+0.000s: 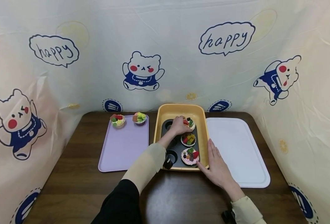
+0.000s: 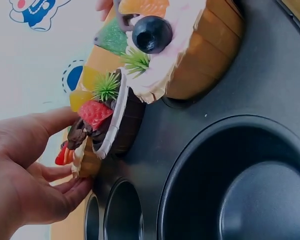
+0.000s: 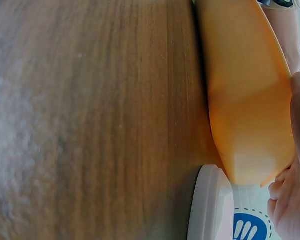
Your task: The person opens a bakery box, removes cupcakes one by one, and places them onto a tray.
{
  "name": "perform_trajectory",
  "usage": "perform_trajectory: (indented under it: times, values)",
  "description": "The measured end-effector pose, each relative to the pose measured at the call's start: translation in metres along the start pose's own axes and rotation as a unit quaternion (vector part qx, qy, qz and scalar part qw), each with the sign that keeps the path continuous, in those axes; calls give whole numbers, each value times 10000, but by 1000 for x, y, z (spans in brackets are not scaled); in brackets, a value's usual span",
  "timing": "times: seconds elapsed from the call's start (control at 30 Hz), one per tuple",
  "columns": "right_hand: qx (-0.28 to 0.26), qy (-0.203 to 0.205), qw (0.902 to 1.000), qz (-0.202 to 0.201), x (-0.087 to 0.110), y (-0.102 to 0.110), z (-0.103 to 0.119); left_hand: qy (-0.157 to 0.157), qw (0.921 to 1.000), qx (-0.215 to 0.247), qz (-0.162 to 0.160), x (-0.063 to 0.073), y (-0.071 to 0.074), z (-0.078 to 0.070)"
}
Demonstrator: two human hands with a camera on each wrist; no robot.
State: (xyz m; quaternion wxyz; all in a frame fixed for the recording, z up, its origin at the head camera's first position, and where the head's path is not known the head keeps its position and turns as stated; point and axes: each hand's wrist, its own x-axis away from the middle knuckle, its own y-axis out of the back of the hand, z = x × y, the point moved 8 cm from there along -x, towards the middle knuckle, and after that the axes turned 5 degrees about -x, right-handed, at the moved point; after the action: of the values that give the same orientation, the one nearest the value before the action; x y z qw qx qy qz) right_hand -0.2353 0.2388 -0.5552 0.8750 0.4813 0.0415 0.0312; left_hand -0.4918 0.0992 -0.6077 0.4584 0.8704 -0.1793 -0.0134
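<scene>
My left hand (image 1: 178, 125) grips the farthest fruit tart (image 1: 190, 122), thumb on one side and fingers on the other. That tart, with red fruit on cream, is at the far right of a dark muffin pan (image 2: 205, 110). Nearer me in the same column are a chocolate tart (image 1: 188, 139) with yellow and red fruit and a pink-cream tart (image 1: 190, 156) with berries. The pan lies inside a yellow tray (image 1: 181, 108). My right hand (image 1: 219, 169) rests on that tray's right rim near its front corner, fingers extended; the right wrist view shows only part of it.
On the left, a purple tray (image 1: 123, 149) bears two tarts, one (image 1: 117, 120) at its far left corner and another (image 1: 139, 118) at its far right. A white tray (image 1: 237, 146) lies right of the yellow one. A printed cloth (image 1: 179, 71) hangs behind the wooden table (image 1: 179, 199).
</scene>
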Motion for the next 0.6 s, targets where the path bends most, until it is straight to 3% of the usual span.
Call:
perform_trajectory:
  times: [0.07,0.37,0.6]
  values:
    - [16,-7,10000,4,0,-1,0,11,10000,2,-70,0,1,0]
    - [-16,-6,10000,51,-1,-2,0,232,9979,464,-398,25,18,-16]
    - [-25,-66,10000,59,-1,-2,-1,317,9987,254,-302,21,13,-18]
